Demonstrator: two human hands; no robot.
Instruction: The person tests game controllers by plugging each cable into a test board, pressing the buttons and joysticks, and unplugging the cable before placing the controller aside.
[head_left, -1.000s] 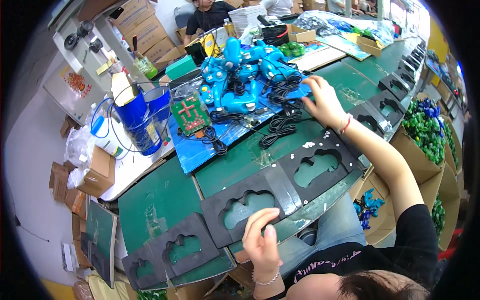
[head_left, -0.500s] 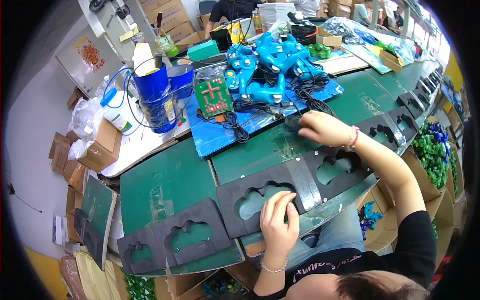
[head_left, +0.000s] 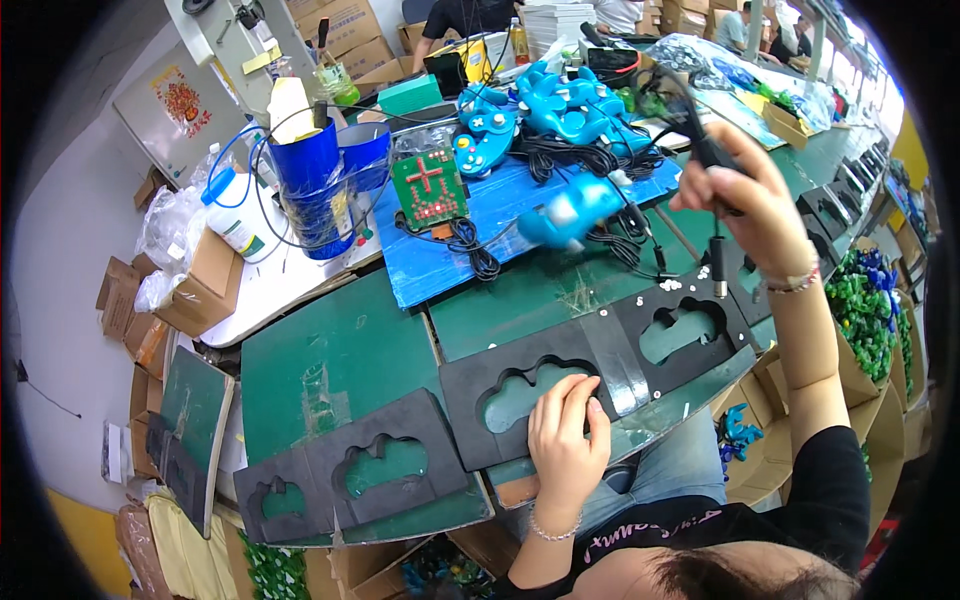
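Raised at the right, my right hand point(head_left: 740, 195) is closed on a bundled black cable point(head_left: 712, 150), and a plug end dangles below the fingers. A blue game controller point(head_left: 570, 212), smeared by motion, hangs over the front of the blue board point(head_left: 420, 268); the cable seems to run to it. My left hand point(head_left: 568, 435) rests, fingers stretched out, on the near edge of a black foam holder point(head_left: 470, 400) with a controller-shaped cutout. Beyond lies a pile of blue controllers point(head_left: 570, 105) with black cables. A green circuit board point(head_left: 430, 188) leans at the board's left side.
More foam holders point(head_left: 345, 505) line the bench's near edge on both sides. Small white pieces point(head_left: 690, 288) lie by the right holder. Blue cups point(head_left: 308, 190) and a white bottle point(head_left: 238, 220) stand at the left. Boxes of green and blue parts point(head_left: 860, 315) are at the right.
My right hand has lifted up and to the right from the bench with the cable. One blue controller has come away from the pile toward me. My left hand has barely shifted.
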